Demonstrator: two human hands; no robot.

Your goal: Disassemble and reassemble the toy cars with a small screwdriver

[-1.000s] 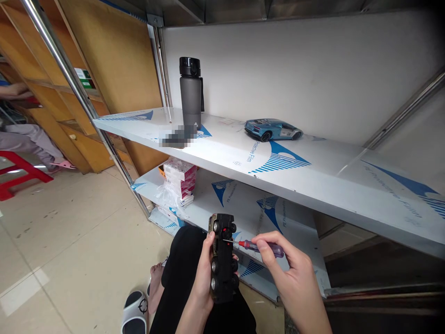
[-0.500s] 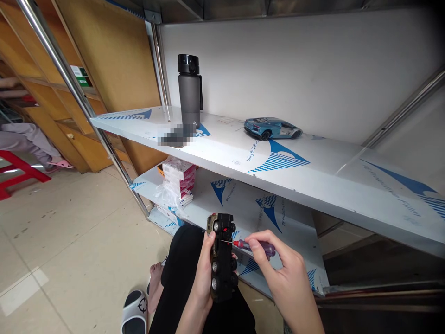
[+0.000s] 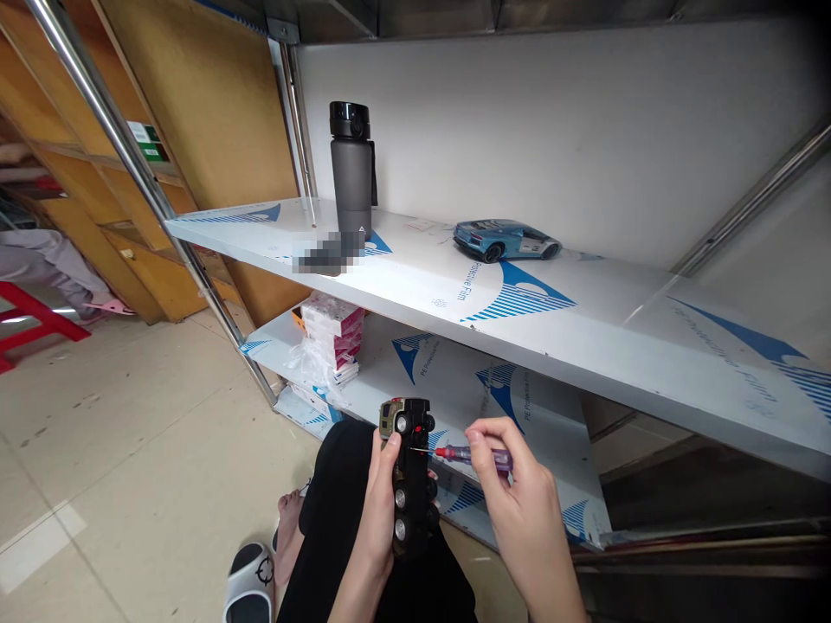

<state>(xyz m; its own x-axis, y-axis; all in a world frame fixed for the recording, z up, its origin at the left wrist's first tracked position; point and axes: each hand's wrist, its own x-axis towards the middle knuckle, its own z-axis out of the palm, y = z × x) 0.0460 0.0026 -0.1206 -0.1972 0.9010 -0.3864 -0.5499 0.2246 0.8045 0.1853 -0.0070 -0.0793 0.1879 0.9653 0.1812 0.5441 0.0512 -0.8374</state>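
My left hand [image 3: 383, 484] is closed around a dark toy truck [image 3: 410, 493], which stands on end with its black underside and several wheels turned to the right. In my right hand [image 3: 512, 472] is a small screwdriver [image 3: 477, 456] with a see-through purple handle and a red collar. Its thin shaft points left, and the tip meets the truck's underside between the wheels. Whether the tip sits in a screw is too small to make out. The truck is held above my lap, in black trousers [image 3: 338, 519].
On the upper metal shelf [image 3: 415, 268] stand a black bottle [image 3: 351, 177] and a blue toy car [image 3: 506, 240], beside a blurred dark item [image 3: 328, 253]. Stacked boxes [image 3: 334, 333] lie on the lower shelf. Another person's leg [image 3: 48, 264] and a red stool [image 3: 39, 324] are at far left.
The truck has turned slightly, so more of its cab side shows. My right hand's fingers have shifted on the screwdriver handle, whose tip stays at the underside.
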